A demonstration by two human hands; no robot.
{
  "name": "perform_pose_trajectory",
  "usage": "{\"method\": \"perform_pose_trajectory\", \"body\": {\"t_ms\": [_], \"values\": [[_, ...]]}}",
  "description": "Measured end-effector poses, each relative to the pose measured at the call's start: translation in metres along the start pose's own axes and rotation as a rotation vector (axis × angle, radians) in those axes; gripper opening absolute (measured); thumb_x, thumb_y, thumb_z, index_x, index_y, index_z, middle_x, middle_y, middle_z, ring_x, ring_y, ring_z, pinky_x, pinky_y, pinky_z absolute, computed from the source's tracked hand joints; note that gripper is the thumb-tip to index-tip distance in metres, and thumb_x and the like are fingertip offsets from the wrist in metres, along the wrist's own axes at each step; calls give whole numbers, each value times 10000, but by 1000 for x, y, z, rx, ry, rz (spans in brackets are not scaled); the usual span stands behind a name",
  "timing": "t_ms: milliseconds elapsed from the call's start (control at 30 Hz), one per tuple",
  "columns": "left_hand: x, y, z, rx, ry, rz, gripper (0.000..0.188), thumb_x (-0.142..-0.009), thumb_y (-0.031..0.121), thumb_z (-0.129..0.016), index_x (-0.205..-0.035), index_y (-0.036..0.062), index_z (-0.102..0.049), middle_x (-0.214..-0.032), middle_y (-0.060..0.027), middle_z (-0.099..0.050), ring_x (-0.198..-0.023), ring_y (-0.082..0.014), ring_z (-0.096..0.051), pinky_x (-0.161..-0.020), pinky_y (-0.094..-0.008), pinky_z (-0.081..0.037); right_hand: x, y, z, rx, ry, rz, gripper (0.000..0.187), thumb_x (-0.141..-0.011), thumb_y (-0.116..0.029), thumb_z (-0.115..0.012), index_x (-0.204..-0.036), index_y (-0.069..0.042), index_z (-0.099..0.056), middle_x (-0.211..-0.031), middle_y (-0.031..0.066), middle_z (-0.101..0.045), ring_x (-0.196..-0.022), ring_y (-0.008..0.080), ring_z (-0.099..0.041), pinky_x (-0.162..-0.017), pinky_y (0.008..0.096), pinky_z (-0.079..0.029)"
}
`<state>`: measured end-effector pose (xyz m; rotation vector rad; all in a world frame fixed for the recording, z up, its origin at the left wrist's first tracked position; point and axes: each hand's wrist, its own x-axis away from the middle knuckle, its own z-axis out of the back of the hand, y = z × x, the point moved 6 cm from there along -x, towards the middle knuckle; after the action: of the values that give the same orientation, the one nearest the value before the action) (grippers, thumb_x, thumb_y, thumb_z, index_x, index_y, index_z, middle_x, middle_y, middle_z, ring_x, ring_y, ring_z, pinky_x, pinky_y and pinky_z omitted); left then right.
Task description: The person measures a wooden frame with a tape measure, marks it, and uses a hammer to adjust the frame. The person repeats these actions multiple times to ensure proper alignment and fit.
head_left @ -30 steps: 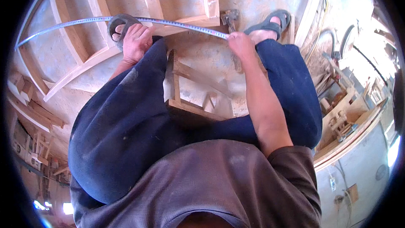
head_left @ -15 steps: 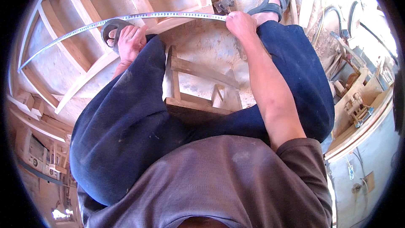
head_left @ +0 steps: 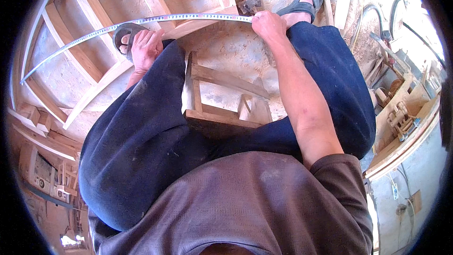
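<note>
A workshop floor [head_left: 226, 52] thick with sawdust fills the upper part of the view, with a curved wooden frame [head_left: 89, 61] of slats lying on it at the left and offcuts and timber pieces stacked along the left and right edges. The person sits low on a small wooden stool [head_left: 222, 99], knees apart in dark blue trousers, both feet in grey sandals. A steel measuring tape [head_left: 141, 20] runs in a long arc across the frame, from far left to just past the middle of the view. The right hand [head_left: 268, 24] pinches the tape's near end between thumb and fingers, pressing it down by the right sandal [head_left: 302, 1]. The left hand [head_left: 146, 47] rests with fingers together and curled over the left sandal [head_left: 123, 33], just below the tape; whether it touches the tape cannot be told. A dark hammer head [head_left: 248, 4] lies on the floor just beyond the right hand. At the right edge stand wooden blocks and hoses.
</note>
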<state>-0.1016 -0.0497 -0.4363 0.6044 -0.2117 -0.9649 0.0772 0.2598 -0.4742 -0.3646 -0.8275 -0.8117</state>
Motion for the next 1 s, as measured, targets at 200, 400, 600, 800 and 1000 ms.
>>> {"method": "perform_pose_trajectory", "body": {"t_ms": [200,400,600,800,1000], "values": [[0,0,-3,-11,1,-9,288,-733,6,-641,-1014,56,-673,-818,-87,-646,-818,-287,-628,-851,-403,-489,-1,4,-2,21,-1,3,329,-925,-357,-508,-1029,-171,-759,-1041,162,-729,-1026,381,-677,-907,508,-502],[-4,4,2,-17,3,0,289,-725,-2,-640,-1005,60,-677,-811,-89,-645,-817,-288,-629,-846,-403,-487,-6,7,-6,31,11,15,330,-931,-348,-502,-1026,-163,-758,-1040,168,-727,-1024,384,-676,-908,507,-503],[2,1,8,33,-12,19,274,-700,45,-648,-973,55,-673,-778,-87,-613,-797,-302,-605,-797,-417,-479,-4,-7,1,51,-11,97,315,-910,-289,-524,-1004,-100,-758,-1062,182,-721,-1013,389,-682,-876,525,-518],[2,-3,4,71,-27,16,226,-681,96,-635,-906,82,-647,-773,-93,-579,-776,-307,-571,-738,-441,-456,-4,-30,24,-63,-144,321,277,-899,-214,-522,-951,-80,-759,-1008,212,-722,-916,359,-697,-826,475,-534],[-2,-7,12,120,37,42,244,-690,84,-649,-931,50,-641,-767,-85,-575,-778,-302,-565,-764,-420,-461,-8,-131,77,-430,-280,412,246,-909,-234,-603,-855,-23,-718,-713,91,-671,-694,205,-637,-648,389,-477]]}}
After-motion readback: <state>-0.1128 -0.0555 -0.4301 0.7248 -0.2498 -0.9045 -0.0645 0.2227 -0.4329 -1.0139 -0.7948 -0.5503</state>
